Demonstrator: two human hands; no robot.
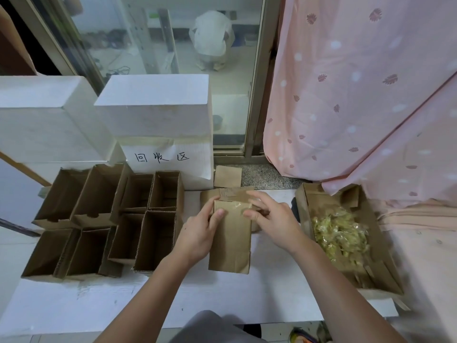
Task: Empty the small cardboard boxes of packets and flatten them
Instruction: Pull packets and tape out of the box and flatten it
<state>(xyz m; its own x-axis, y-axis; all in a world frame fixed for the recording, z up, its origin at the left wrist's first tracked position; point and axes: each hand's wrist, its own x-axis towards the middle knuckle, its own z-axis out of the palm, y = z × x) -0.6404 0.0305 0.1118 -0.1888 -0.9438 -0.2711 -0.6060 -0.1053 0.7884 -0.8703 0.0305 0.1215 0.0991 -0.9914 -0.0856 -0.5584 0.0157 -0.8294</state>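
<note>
Small brown cardboard box (230,240) lies at the worktop's (272,293) centre; your left hand (197,233) and right hand (272,219) each grip its far taped end. Yellow packets (340,233) fill the open carton (385,276) at 3 o'clock; empty boxes (103,219) stand at 9 o'clock.

Your surroundings, listed:

- White table (222,300), covering the near and middle ground before you.
- Two large white boxes, far left: one (47,120) at the left edge, the other (158,105) just to its right.
- Paper sign with handwritten black characters (163,158), below the right white box.
- Glass door (173,45), far centre; a pale bag-like bundle (211,37) lies behind it, though the glass blurs it too much for you to be sure.
- Pink curtain with leaf and dot print (358,82), hanging on your far right.
- Speckled floor strip (267,177), at the curtain's foot.
</note>
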